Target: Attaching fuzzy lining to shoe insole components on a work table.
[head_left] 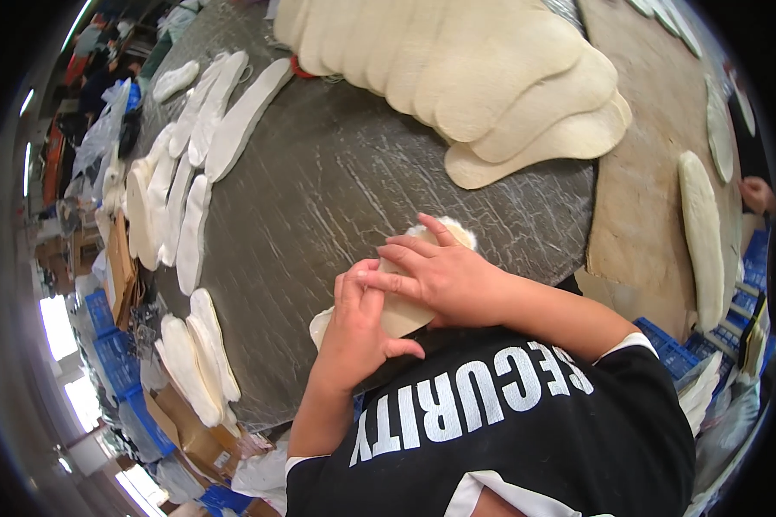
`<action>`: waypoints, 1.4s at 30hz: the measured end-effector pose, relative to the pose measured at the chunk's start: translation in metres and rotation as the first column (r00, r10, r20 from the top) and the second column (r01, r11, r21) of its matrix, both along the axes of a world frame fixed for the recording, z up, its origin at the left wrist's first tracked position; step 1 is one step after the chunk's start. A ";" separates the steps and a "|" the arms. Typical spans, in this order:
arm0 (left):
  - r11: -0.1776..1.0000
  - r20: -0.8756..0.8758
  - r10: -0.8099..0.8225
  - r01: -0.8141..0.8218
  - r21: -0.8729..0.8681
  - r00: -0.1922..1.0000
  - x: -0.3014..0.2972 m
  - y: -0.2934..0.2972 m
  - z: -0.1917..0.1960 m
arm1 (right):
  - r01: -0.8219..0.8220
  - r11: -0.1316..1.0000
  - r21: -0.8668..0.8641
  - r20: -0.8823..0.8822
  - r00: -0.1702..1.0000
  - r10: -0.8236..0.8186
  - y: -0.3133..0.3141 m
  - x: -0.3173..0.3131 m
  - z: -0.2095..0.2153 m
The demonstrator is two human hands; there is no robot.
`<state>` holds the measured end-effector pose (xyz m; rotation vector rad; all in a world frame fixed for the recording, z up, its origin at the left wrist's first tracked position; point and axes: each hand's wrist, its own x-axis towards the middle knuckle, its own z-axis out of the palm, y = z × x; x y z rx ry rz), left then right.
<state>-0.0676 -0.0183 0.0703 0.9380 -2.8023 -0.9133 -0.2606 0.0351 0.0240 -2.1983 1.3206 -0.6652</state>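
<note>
Both hands press flat on a pale oval piece of flattened dough (403, 306) at the near edge of the round dark grey counter (336, 189). Left hand (358, 332) lies on the dough's near-left part, fingers together and extended; right hand (440, 276) overlaps it from the right, fingers spread across the top. Neither hand grips; both rest palm-down. Overlapping large flat dough sheets (491, 77) are stacked at the far side. Elongated white dough loaves (190, 172) line the left rim. A wooden board (638, 215) with more loaves lies right.
</note>
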 end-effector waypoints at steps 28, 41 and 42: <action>0.367 -0.042 0.864 -0.569 0.736 0.503 0.113 -0.017 -0.012 | -0.219 0.950 0.222 0.368 0.921 0.127 -0.043 0.063 0.028; 0.201 0.200 0.801 -0.569 0.797 0.564 0.125 0.001 -0.038 | -0.202 0.841 0.502 0.533 0.838 -0.117 -0.040 0.055 0.038; 0.248 0.166 0.795 -0.564 0.788 0.583 0.124 0.002 -0.043 | -0.205 0.841 0.501 0.527 0.843 -0.109 -0.039 0.056 0.037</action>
